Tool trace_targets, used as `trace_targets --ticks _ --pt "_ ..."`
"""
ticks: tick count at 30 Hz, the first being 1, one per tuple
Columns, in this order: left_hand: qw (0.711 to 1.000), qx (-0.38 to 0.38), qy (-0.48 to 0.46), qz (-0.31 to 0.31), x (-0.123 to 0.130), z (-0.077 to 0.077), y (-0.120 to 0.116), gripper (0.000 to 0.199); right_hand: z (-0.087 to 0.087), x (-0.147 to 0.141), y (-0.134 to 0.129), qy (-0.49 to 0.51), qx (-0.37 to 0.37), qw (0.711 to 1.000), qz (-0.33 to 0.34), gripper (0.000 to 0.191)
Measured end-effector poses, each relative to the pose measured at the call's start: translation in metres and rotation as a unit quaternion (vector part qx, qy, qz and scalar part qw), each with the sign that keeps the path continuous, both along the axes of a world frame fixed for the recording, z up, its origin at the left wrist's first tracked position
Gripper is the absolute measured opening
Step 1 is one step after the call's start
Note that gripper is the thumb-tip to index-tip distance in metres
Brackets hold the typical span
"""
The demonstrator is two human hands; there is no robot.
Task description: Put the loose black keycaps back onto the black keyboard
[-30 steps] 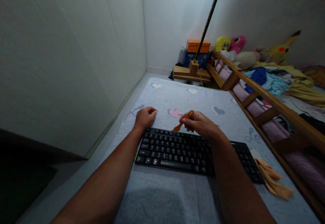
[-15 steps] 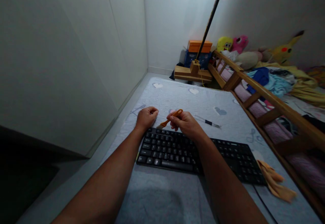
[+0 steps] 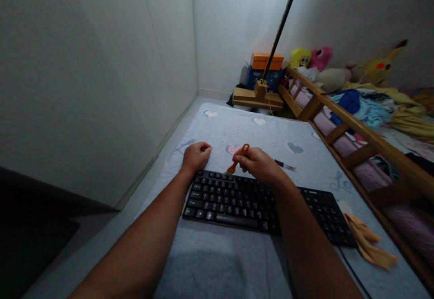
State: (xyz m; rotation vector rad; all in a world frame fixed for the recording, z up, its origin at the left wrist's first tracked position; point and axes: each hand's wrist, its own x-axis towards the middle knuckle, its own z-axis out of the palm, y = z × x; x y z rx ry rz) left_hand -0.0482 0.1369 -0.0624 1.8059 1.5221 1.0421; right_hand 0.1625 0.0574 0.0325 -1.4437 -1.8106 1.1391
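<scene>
A black keyboard [image 3: 224,199] lies flat on the pale blue bedspread, its long side toward me. In my right hand [image 3: 256,165] is a small orange-handled brush [image 3: 238,159], pinched between thumb and fingers. Its bristles point down onto the top row of keys, left of the middle. My left hand [image 3: 196,158] rests by the keyboard's far left corner, fingers curled in a loose fist with no object showing; the palm side is hidden. My right forearm covers part of the keyboard's right half.
Past my right hand lies a thin tool with a black grip [image 3: 280,163], partly covered. An orange cloth [image 3: 369,242] sits at the keyboard's right end, near its cable [image 3: 354,274]. A wooden bed rail [image 3: 366,131] runs along the right; a white cabinet [image 3: 135,86] stands left.
My right hand has moved the brush to the right along the top row of keys, and its handle stands more upright. My left hand has stayed in place.
</scene>
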Motion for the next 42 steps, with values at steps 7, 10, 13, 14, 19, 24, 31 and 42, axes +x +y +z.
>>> trace_targets --ticks 7,10,13,14,19,24,31,42 --pt "1.0 0.002 -0.002 -0.004 -0.002 -0.004 0.001 0.026 -0.001 0.011 0.0 -0.048 0.037 0.998 0.014 0.018" --pt "1.0 0.003 -0.002 -0.006 -0.002 -0.004 0.002 0.026 0.003 0.013 -0.001 -0.046 0.047 0.998 -0.003 0.021" --pt "1.0 0.002 -0.002 -0.009 -0.001 -0.004 0.002 0.026 0.005 0.01 -0.001 -0.007 0.047 0.998 -0.041 0.023" --pt "1.0 0.002 -0.002 -0.009 -0.001 -0.003 0.002 0.026 0.004 0.007 0.0 0.01 0.045 0.998 -0.046 0.023" --pt "1.0 0.0 -0.001 -0.007 0.002 0.002 -0.001 0.026 -0.006 -0.008 0.002 0.084 0.03 0.996 -0.033 0.021" --pt "1.0 -0.005 0.004 -0.002 0.004 0.006 -0.003 0.026 -0.016 -0.019 0.003 0.131 0.012 0.991 -0.026 0.018" --pt "1.0 -0.005 0.002 0.0 0.004 0.006 -0.002 0.025 -0.02 -0.017 0.003 0.084 0.003 0.996 -0.01 0.018" --pt "1.0 -0.002 0.001 -0.006 -0.001 -0.001 0.001 0.026 -0.002 0.008 0.001 -0.021 0.027 0.999 0.023 0.015"
